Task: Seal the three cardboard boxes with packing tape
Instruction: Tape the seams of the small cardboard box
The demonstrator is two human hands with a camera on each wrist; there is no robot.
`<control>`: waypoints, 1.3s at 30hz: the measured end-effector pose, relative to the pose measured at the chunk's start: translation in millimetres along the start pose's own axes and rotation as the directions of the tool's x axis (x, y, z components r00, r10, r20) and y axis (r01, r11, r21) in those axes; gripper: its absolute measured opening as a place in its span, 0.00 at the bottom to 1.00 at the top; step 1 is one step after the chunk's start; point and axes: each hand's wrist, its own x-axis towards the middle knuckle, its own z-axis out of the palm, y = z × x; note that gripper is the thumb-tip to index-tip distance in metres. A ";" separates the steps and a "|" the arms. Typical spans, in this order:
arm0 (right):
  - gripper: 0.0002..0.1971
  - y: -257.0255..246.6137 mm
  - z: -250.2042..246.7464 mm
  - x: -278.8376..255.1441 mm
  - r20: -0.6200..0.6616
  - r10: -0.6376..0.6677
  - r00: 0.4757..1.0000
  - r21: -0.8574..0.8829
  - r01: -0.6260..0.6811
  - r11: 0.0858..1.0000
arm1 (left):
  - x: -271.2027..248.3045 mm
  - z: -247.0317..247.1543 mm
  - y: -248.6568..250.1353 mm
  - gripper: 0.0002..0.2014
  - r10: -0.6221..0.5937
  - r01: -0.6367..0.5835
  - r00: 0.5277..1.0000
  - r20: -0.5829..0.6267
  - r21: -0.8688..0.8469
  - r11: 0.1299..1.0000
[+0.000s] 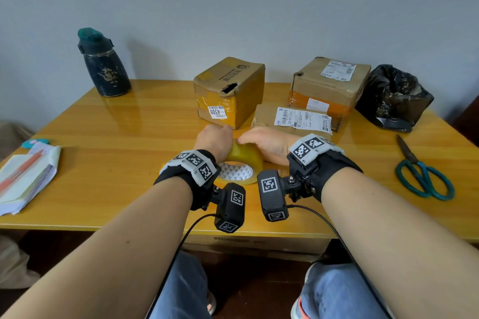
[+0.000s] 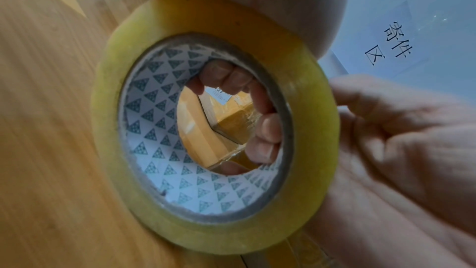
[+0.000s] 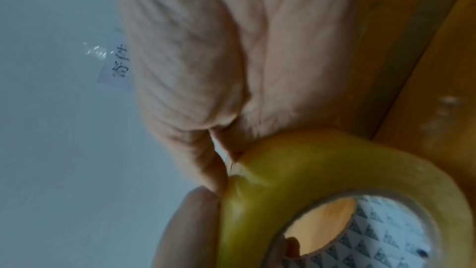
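Standing tape roll (image 1: 243,160) between both hands

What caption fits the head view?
Both hands, left hand and right hand, grip the tape roll on the table.

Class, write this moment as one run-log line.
phase: finding tape end | left hand: grips tape roll | right hand: picks at roll's rim | three boxes: untouched | scissors: on table

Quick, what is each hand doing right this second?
Left hand: holding the packing tape roll, fingers curled through its core.
Right hand: fingers pinching at the roll's outer edge.
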 end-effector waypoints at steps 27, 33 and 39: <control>0.08 1.2 -3.0 -4.9 -0.019 0.015 1.000 0.091 -0.013 0.996 | -0.4 2.8 3.4 0.14 -0.001 0.001 1.000 0.009 0.046 0.999; 0.11 -0.6 -0.4 -6.7 -0.070 0.038 0.997 0.131 -0.029 0.991 | -2.8 2.8 6.4 0.14 -0.004 0.002 1.000 0.024 0.066 0.998; 0.09 -0.7 0.8 -8.0 -0.090 0.033 0.995 0.136 -0.021 0.990 | -2.9 3.5 9.0 0.14 -0.015 0.012 0.999 0.042 0.069 0.998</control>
